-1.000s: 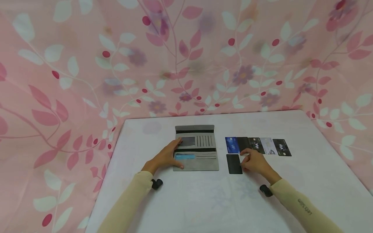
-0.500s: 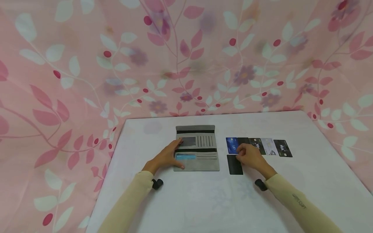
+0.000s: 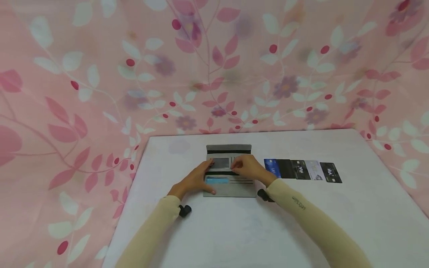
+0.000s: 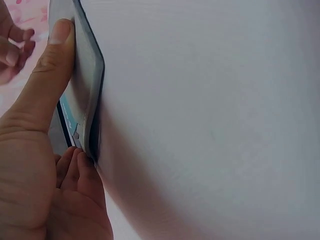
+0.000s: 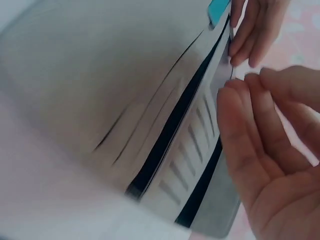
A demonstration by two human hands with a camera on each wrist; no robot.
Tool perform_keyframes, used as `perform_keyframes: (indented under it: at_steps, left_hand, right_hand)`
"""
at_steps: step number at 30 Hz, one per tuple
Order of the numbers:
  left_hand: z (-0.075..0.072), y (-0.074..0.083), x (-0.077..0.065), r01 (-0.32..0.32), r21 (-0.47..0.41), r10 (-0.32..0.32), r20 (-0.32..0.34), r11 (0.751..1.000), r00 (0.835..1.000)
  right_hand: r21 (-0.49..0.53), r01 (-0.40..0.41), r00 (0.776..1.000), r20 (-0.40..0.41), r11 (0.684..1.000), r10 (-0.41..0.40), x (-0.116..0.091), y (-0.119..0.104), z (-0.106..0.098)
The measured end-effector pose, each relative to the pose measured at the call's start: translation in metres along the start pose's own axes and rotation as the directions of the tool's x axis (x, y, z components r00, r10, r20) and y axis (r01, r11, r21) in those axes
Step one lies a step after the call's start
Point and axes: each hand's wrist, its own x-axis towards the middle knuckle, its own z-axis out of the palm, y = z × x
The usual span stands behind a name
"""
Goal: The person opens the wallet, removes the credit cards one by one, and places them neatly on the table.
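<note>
A grey wallet (image 3: 231, 191) lies unfolded on the table, with card slots, a dark window (image 3: 221, 163) and a light-blue card (image 3: 217, 180) in a lower slot. My left hand (image 3: 192, 181) rests across its left side, thumb on the lower panel and fingers spread towards the window. Over the upper panel, my right hand (image 3: 249, 166) has its fingertips beside the window and the card slots (image 5: 180, 172). Its fingers are loosely bent, and no card shows between them in the right wrist view.
To the right of the wallet lies a row of cards: a blue card (image 3: 272, 168), a plain black card (image 3: 286, 169), a black VIP card (image 3: 300, 170), a silver card (image 3: 315, 170) and another dark card (image 3: 331, 172). A pink floral cloth (image 3: 214, 67) hangs behind the white table (image 3: 214, 230).
My right hand has moved left from the cards to above the wallet's upper panel. Its sleeve now covers the spot of the lower black card. My left hand stays on the wallet.
</note>
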Motion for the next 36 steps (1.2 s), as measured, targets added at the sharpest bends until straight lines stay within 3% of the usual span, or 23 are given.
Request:
perform_keyframes:
  at_steps: [6, 15, 23, 30, 36]
  left_hand:
    - [0.001, -0.001, 0.002, -0.017, -0.007, 0.017, 0.006, 1.0, 1.0]
    - [0.002, 0.0, 0.003, -0.015, -0.016, 0.015, 0.013, 1.0, 1.0]
    - [0.0, 0.005, 0.003, 0.018, -0.02, -0.017, 0.03, 1.0, 0.999]
    - [-0.001, 0.007, 0.0, -0.006, -0.031, 0.007, 0.013, 1.0, 1.0]
    - [-0.001, 0.003, 0.0, 0.004, -0.023, -0.004, 0.013, 1.0, 1.0]
  right_hand:
    - [0.019, 0.094, 0.987, 0.131, 0.995, -0.096, 0.024, -0.008, 0.014]
    - [-0.007, 0.079, 0.95, 0.305, 0.997, -0.073, 0.045, -0.015, 0.025]
    - [-0.111, 0.068, 0.93, 0.366, 0.991, -0.023, 0.057, -0.022, 0.03]
    - [-0.182, 0.042, 0.924, 0.38, 0.982, 0.031, 0.066, -0.027, 0.033]
    - [-0.17, -0.001, 0.905, 0.418, 0.986, 0.073, 0.072, -0.029, 0.036]
